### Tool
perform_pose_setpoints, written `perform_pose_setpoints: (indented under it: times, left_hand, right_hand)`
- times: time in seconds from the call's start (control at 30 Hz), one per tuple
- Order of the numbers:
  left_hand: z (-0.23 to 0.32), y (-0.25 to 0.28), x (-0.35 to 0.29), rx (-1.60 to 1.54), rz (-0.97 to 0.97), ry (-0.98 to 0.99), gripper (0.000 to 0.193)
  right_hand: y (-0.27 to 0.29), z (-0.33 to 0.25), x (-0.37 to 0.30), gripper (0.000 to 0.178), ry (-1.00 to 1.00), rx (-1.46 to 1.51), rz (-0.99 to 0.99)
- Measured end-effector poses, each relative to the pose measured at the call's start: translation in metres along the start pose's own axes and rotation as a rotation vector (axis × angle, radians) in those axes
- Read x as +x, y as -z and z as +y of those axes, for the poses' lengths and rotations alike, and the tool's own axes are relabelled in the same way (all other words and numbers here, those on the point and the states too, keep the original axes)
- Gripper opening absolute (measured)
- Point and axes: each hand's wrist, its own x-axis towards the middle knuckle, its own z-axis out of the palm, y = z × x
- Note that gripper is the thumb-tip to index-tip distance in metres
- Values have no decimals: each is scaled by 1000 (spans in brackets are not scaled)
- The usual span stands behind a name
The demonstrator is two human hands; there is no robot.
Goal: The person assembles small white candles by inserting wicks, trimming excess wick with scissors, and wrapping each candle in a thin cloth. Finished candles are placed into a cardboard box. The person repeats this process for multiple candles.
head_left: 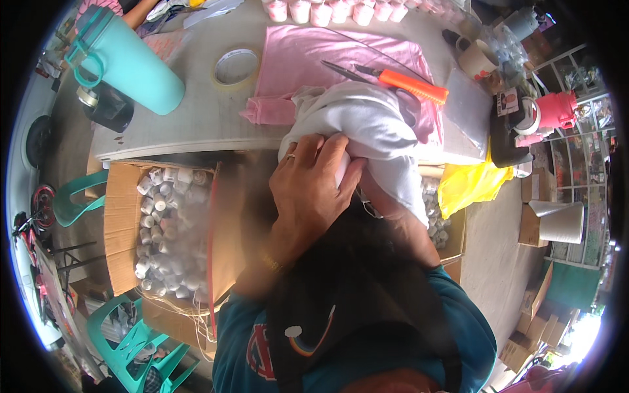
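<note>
A bunched white cloth (357, 118) lies over the near edge of the table and hangs down toward me. My left hand (313, 177), with a ring on it, has its fingers curled closed into the cloth's near side. My right hand (379, 190) goes in under the cloth, so its fingers are hidden; wrist and forearm show. Beneath and behind the white cloth spreads a pink cloth (288, 59). On it, just beyond the bundle, lie an orange-handled cutter (413, 86) and a dark pointed blade (346, 70), perhaps of scissors.
A tape roll (236, 67), a teal tumbler (134, 65) and a dark bottle (108, 108) stand left on the table (196, 131). Pink-and-white containers (321, 13) line the back; a mug (477, 59) is right. Below are a carton (121, 229) of small white pieces and a yellow bag (472, 187).
</note>
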Motion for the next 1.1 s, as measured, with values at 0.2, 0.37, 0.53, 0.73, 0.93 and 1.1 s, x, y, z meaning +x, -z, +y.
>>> perform_pose_setpoints:
  times: [0.2, 0.37, 0.53, 0.73, 0.93, 1.1]
  left_hand:
    - [-1, -3, 1, 149, 40, -32, 28]
    - [-6, 10, 3, 10, -107, -16, 19]
    - [-4, 23, 10, 20, -149, 12, 13]
    - [6, 25, 14, 6, -242, -28, 10]
    - [19, 36, 16, 7, -261, 10, 10]
    - [27, 49, 20, -121, -355, 39, 11]
  right_hand:
    - [21, 12, -11, 34, -264, 410, -127]
    - [46, -5, -23, 29, -333, 128, -438]
    - [83, -16, -38, 25, -257, -487, -954]
    - [73, -30, -63, 18, -373, -545, -551]
    - [53, -73, -62, 19, 57, -702, -603]
    - [37, -55, -57, 14, -117, -838, -411]
